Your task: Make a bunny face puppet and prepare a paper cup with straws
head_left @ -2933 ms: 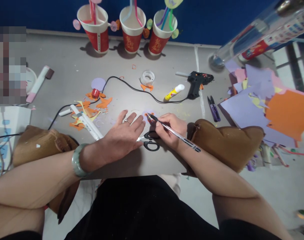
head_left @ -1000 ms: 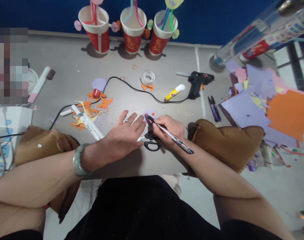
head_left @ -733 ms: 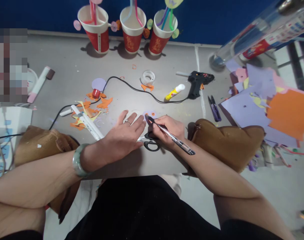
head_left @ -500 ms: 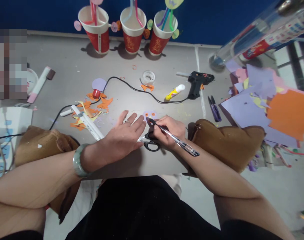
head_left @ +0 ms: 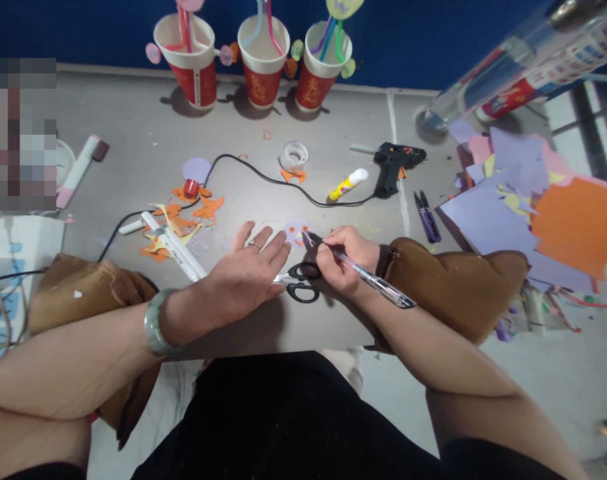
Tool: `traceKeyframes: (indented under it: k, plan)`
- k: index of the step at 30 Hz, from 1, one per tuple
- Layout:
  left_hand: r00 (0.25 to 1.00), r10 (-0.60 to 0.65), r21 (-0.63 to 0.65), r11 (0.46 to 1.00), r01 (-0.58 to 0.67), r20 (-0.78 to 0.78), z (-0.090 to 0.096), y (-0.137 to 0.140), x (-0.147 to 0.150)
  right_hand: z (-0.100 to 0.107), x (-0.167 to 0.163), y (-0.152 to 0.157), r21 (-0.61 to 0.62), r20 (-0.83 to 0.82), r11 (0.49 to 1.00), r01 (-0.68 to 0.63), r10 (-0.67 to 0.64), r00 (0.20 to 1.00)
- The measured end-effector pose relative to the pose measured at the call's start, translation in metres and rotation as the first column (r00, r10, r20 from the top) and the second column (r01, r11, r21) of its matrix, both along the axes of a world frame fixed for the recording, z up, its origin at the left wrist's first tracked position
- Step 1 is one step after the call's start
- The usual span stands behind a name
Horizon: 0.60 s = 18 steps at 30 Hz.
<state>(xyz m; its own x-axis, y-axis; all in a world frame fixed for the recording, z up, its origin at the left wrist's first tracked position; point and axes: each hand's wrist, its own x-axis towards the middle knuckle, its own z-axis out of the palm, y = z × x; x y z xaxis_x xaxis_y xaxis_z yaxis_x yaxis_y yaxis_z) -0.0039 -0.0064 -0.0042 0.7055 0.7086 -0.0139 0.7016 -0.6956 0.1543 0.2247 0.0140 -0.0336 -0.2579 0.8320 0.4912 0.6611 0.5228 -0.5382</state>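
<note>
My right hand point(head_left: 347, 259) is closed around a clear-barrelled pen point(head_left: 373, 280). The pen's dark tip meets the right side of a small purple paper face point(head_left: 297, 235), which has orange eyes and an orange mouth. Spread and palm down, my left hand point(head_left: 248, 267) rests on the table with its fingertips at the paper's left edge. Black-handled scissors point(head_left: 303, 293) lie between my hands, their blades partly hidden under my left hand. A white marker point(head_left: 176, 247) lies beside my left wrist.
Three paper cups point(head_left: 261, 83) with straws stand at the back. A glue gun point(head_left: 396, 167), a glue stick point(head_left: 348, 185), a tape roll point(head_left: 294, 156) and purple snips point(head_left: 427, 217) lie ahead. Coloured paper point(head_left: 578, 227) is piled right, orange scraps point(head_left: 208, 205) left. Brown cushions point(head_left: 453, 287) flank my arms.
My right hand and the pen have shifted slightly right, uncovering the orange mouth and more of the scissors. The left hand stays in place.
</note>
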Motion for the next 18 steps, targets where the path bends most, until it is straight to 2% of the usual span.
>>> traceKeyframes:
  k: [18]
  plan:
    - [1.0, -0.012, 0.005, 1.0, 0.012, -0.017, -0.0004, 0.0006, -0.0001, 0.0031, -0.0004, 0.0031, 0.003, 0.042, 1.0, 0.005, -0.005, 0.999]
